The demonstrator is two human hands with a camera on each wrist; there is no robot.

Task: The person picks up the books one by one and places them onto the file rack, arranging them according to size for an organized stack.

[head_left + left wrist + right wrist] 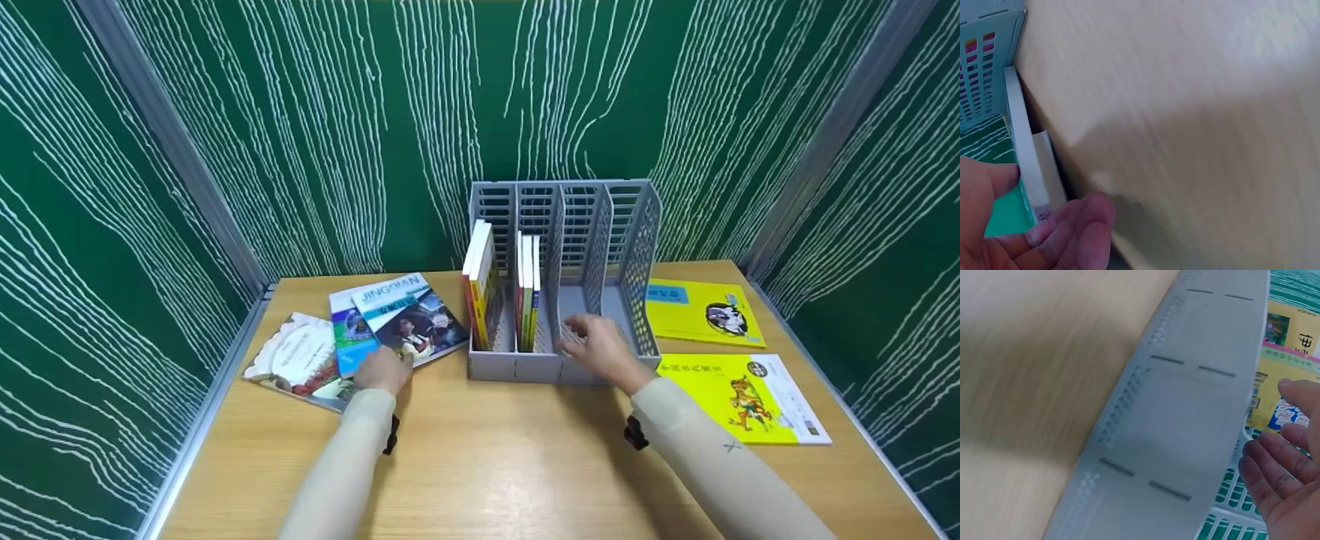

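My left hand (383,370) is at the front edge of a magazine (420,322) with a photo cover, lettered "JINGDIAN". In the left wrist view, the thumb lies over the cover side of its pale edge (1026,146) and the fingers curl round the other side. Under that magazine lies a blue and purple book (351,330). Over the front of a grey file rack (517,367), my right hand (600,346) hovers with loosely bent fingers and holds nothing. Books (480,289) lean in the rack's leftmost slot, and thin books (528,292) stand upright in the slot beside it.
A scallop-edged booklet (296,356) lies at the table's left, partly under the other books. Right of the rack lie a yellow book (697,311) and, nearer, another yellow book (720,397). Green panels (315,112) with white wavy lines enclose the wooden table (495,465).
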